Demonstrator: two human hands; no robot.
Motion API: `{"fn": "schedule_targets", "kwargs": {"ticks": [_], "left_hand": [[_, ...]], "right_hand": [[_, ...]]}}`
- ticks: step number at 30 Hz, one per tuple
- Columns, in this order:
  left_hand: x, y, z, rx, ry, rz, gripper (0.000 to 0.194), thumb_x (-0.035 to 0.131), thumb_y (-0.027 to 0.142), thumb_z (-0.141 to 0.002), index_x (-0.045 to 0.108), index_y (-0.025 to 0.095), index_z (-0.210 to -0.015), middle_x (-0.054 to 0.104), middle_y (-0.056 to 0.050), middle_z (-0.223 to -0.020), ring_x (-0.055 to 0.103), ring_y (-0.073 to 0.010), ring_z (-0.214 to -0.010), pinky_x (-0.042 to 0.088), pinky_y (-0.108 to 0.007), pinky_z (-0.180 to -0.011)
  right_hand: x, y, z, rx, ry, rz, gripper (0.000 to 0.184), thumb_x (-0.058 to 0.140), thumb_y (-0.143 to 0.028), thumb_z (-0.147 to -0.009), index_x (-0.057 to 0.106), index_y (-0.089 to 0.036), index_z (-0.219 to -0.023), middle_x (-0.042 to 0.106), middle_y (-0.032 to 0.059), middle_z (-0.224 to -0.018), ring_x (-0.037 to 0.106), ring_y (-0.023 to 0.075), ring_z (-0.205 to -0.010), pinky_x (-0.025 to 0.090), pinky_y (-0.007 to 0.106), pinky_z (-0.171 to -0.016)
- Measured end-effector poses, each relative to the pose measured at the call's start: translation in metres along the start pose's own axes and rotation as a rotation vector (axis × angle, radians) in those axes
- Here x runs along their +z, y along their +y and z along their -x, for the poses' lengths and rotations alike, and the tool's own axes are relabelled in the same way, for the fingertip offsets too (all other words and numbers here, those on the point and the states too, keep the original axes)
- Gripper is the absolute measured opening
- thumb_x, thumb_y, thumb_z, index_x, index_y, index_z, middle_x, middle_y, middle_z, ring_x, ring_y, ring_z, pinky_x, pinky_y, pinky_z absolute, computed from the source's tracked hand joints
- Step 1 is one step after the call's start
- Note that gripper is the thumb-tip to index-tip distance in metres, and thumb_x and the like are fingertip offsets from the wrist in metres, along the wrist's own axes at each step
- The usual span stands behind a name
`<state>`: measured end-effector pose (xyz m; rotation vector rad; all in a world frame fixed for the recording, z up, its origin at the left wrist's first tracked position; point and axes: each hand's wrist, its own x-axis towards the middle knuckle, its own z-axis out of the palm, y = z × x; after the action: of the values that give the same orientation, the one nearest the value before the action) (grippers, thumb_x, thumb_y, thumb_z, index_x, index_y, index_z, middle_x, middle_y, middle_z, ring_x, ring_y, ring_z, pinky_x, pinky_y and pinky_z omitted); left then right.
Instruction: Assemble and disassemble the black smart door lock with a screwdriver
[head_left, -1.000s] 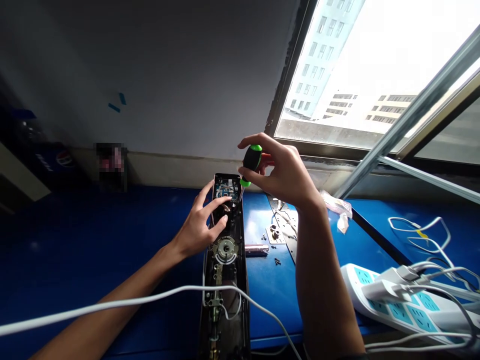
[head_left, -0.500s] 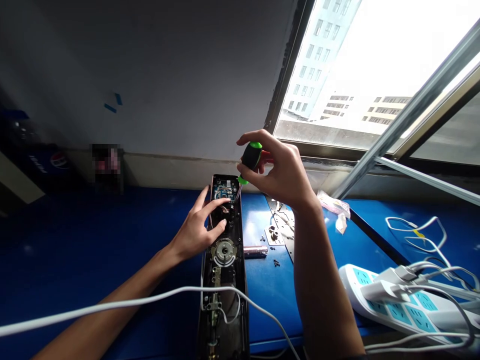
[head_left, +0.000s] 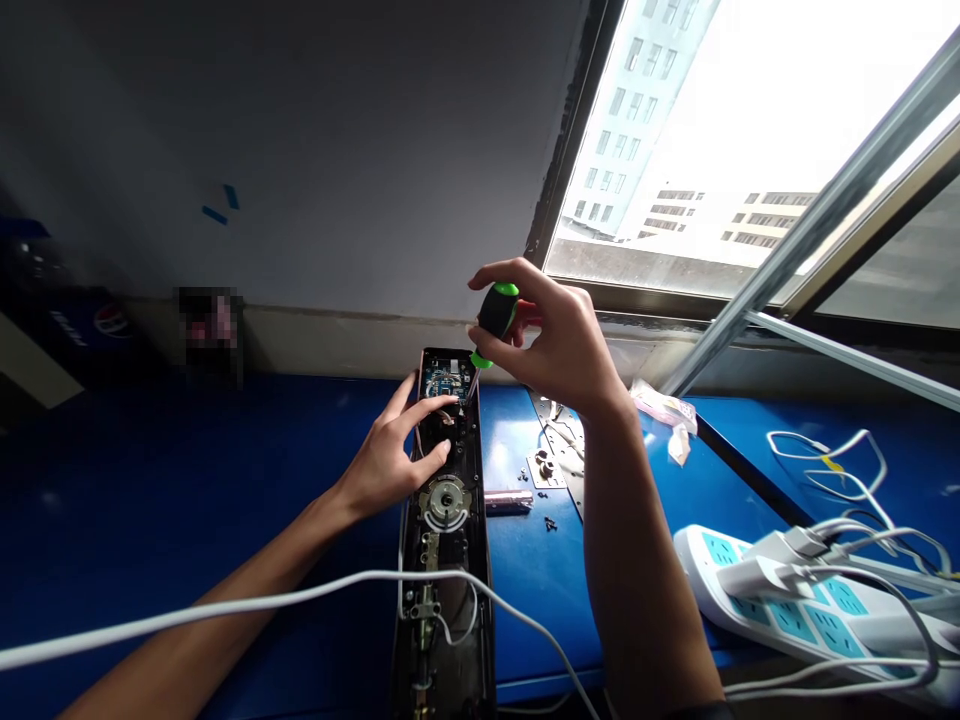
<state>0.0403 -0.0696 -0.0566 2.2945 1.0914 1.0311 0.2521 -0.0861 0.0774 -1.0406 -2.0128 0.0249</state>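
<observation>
My right hand (head_left: 551, 330) grips a screwdriver (head_left: 496, 315) with a black and green handle, thumb and fingers around it. The shaft slants down to the edge of a blue-green circuit board (head_left: 444, 380), where the exact tip contact is too small to make out. That board sits at the far end of a long, open black housing (head_left: 463, 445), which looks like a smart door lock's body, with a round metal part (head_left: 447, 503) midway along it. Across the housing's left side lies my left hand (head_left: 390, 450), fingers spread, index fingertip by the board's lower edge.
Right of the housing lie small screws (head_left: 551, 523), a square metal plate (head_left: 546, 468) and a shiny cylindrical piece (head_left: 508, 501). A white cable (head_left: 300, 600) crosses over the housing's near part. A power strip (head_left: 795, 610) with plugs stands at right. Wall and window bound the back.
The view has shifted slightly, so everything sits a little further left. Both hands and the screwdriver keep nearly the same pose over the housing.
</observation>
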Motion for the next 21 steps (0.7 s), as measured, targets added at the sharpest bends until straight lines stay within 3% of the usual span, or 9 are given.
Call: {"fn": "schedule_targets", "kwargs": {"ticks": [12,17,21], "left_hand": [[-0.003,0.000,-0.001,-0.009,-0.014,0.004,0.058,0.071,0.036,-0.087,0.064,0.028,-0.144,0.032,-0.007,-0.172,0.032,-0.0332,-0.159,0.031,-0.052,-0.130],[-0.005,0.001,-0.002,-0.002,-0.033,-0.005,0.059,0.072,0.033,-0.084,0.066,0.029,-0.143,0.030,-0.006,-0.173,0.034,-0.0339,-0.158,0.030,-0.050,-0.130],[-0.008,0.001,-0.002,-0.006,-0.052,-0.029,0.060,0.074,0.032,-0.081,0.067,0.029,-0.140,0.028,-0.006,-0.173,0.031,-0.0364,-0.159,0.032,-0.051,-0.129]], "right_hand": [[0.005,0.003,-0.002,0.106,0.015,0.038,0.031,0.066,-0.040,-0.091,0.061,-0.026,-0.117,0.063,0.0006,-0.092,0.058,0.0154,-0.076,0.052,0.033,-0.078],[0.008,0.001,-0.003,0.081,0.064,0.039,0.026,0.070,-0.039,-0.088,0.063,-0.025,-0.110,0.061,0.0001,-0.087,0.053,0.0147,-0.071,0.052,0.034,-0.075],[0.006,-0.008,0.000,0.012,-0.027,0.020,0.033,0.063,-0.030,-0.091,0.060,-0.028,-0.124,0.058,-0.0020,-0.082,0.051,0.0146,-0.069,0.050,0.032,-0.074]]}}
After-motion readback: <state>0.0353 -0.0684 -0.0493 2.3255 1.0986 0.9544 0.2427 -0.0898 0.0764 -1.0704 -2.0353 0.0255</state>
